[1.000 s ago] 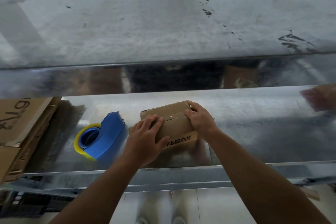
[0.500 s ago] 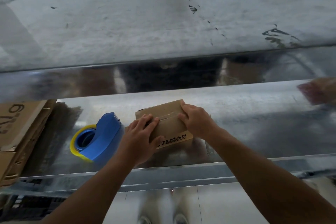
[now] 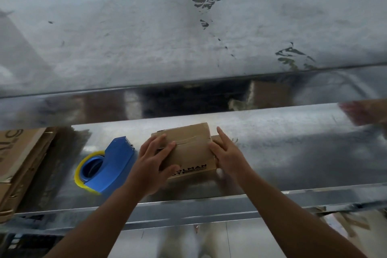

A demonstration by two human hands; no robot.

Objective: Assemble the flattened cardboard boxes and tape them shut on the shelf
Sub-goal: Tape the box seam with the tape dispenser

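Note:
A small brown cardboard box [image 3: 189,148] with black print on its front stands on the shiny metal shelf [image 3: 293,153], its top flaps closed under clear tape. My left hand [image 3: 150,163] lies on the box's left end, fingers spread flat over the top and the thumb against the front face. My right hand [image 3: 227,155] is at the box's right end with straight fingers lying along its side. Left of the box lies a blue tape dispenser [image 3: 106,166] with a yellow-edged roll.
A stack of flattened cardboard boxes [image 3: 19,163] lies at the shelf's left end. A brown object [image 3: 368,112] shows blurred at the far right. Another metal shelf [image 3: 188,37] hangs close above. The shelf's front lip [image 3: 188,207] runs below my wrists.
My right hand has slid off the box's top to its right side and its fingers have straightened. The left hand stays on the left end. The view has shifted slightly.

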